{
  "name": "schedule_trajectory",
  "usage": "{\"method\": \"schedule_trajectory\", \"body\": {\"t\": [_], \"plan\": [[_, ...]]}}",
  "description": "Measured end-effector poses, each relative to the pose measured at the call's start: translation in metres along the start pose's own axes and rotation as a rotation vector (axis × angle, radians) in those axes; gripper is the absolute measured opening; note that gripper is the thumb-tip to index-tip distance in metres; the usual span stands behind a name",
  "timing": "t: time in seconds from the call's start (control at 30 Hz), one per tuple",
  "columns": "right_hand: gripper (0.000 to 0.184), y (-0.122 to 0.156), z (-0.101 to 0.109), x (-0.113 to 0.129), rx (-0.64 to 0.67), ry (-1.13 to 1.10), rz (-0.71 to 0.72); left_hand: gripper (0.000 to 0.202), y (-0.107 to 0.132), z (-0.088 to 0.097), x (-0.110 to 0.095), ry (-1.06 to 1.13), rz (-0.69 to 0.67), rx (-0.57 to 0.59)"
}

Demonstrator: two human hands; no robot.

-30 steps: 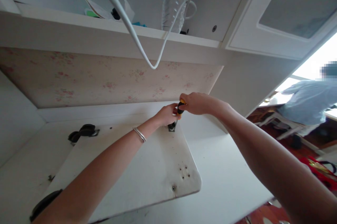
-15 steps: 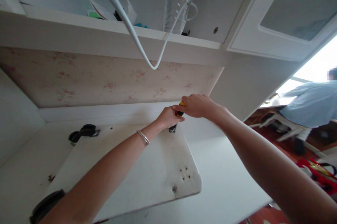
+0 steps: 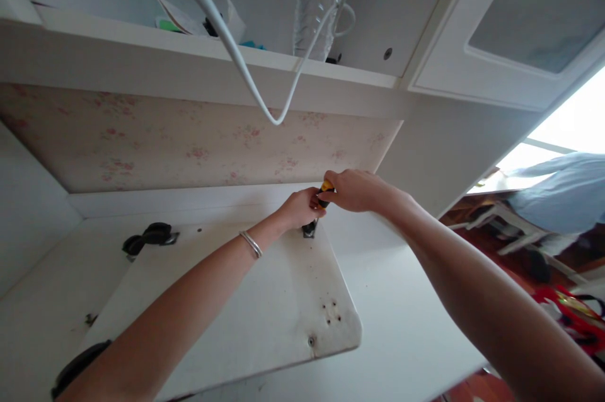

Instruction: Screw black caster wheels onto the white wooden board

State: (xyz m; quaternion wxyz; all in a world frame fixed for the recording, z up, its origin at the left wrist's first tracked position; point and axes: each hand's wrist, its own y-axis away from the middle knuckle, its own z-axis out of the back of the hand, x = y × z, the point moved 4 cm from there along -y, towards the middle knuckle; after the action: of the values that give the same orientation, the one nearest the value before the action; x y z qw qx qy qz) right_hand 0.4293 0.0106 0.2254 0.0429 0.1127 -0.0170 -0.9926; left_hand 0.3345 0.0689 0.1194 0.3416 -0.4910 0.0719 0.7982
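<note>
My right hand [image 3: 354, 189] is closed round the yellow and black handle of a screwdriver [image 3: 326, 186], held tilted over the far right corner of a white board [image 3: 265, 301]. Close against it, my left hand [image 3: 299, 208] has its fingers curled at the lower part of the screwdriver; its exact grip is partly hidden. Just below those fingers, a black caster [image 3: 309, 229] with a metal plate sits on the board. Another black caster [image 3: 157, 234] stands at the far left corner, and a third [image 3: 80, 367] shows beside my left forearm.
Above my hands, a white cable [image 3: 276, 120] hangs in a loop from a shelf [image 3: 227, 52] bearing a clear plastic bottle [image 3: 314, 8]. The board lies on a white surface [image 3: 401, 307]. At right, a person in a light blue top [image 3: 558, 191] is near a white stool [image 3: 501, 219].
My left hand has drawn slightly left and down, baring more of the screwdriver handle and the caster. My right hand has barely moved. The person at right has bent or shifted.
</note>
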Motion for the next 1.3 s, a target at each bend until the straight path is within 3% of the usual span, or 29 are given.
{"method": "schedule_trajectory", "body": {"t": [0.13,0.3,0.47,0.67,0.87,1.13,1.3], "plan": [[0.071,0.0002,0.0029,0.0033,-0.027,0.019,-0.024,0.024,0.0025,-0.0031,-0.0031,-0.011,-0.013,-0.016],[0.049,0.0043,0.0028,0.0041,0.032,-0.009,0.059,0.011,0.0016,-0.0046,-0.0014,0.002,-0.028,0.02],[0.063,0.0043,0.0028,0.0016,-0.047,0.071,-0.029,0.022,0.0043,-0.0053,0.0015,-0.006,-0.039,-0.012],[0.048,0.0066,0.0007,0.0012,-0.014,0.045,0.038,0.012,0.003,-0.0002,0.0054,-0.044,-0.026,0.022],[0.059,0.0074,0.0063,0.0071,-0.069,0.101,-0.004,0.023,0.0051,0.0009,0.0039,-0.088,-0.019,-0.003],[0.068,0.006,0.0039,0.0069,-0.086,0.092,-0.055,0.01,0.0031,-0.0028,0.0045,-0.109,-0.035,0.034],[0.048,0.0078,-0.0011,0.0045,-0.052,0.029,0.036,0.024,0.0071,0.001,0.0054,-0.111,-0.034,-0.037]]}}
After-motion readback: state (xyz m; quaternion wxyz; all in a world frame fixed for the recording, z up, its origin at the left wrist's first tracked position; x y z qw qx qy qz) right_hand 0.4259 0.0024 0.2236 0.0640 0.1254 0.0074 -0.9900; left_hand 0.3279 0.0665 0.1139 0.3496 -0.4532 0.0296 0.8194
